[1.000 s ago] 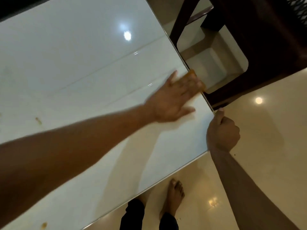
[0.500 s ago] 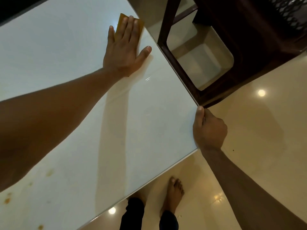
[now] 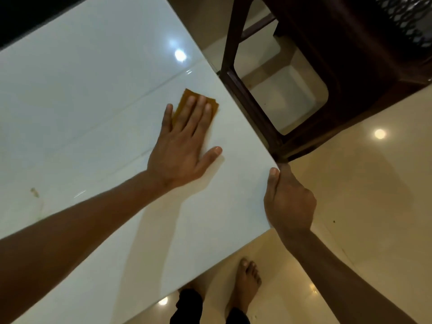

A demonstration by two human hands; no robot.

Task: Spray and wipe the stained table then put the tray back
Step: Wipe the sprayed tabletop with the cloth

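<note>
The white glossy table [image 3: 93, 113] fills the left of the view. My left hand [image 3: 184, 146] lies flat with straight fingers, pressing a folded mustard-yellow cloth [image 3: 184, 99] onto the tabletop near its right edge. My right hand [image 3: 288, 199] grips the table's near right corner, thumb on top and fingers curled under the edge. A small brown stain [image 3: 35, 192] shows on the tabletop at the left. No tray or spray bottle is in view.
A dark brown plastic chair [image 3: 327, 66] stands close against the table's right edge. Glossy beige floor tiles [image 3: 362, 206] lie to the right. My bare foot [image 3: 245, 284] stands just below the table's near edge.
My left hand slid the cloth up along the right edge to the far side, then back toward me and slightly inward. My right hand kept its grip on the corner.
</note>
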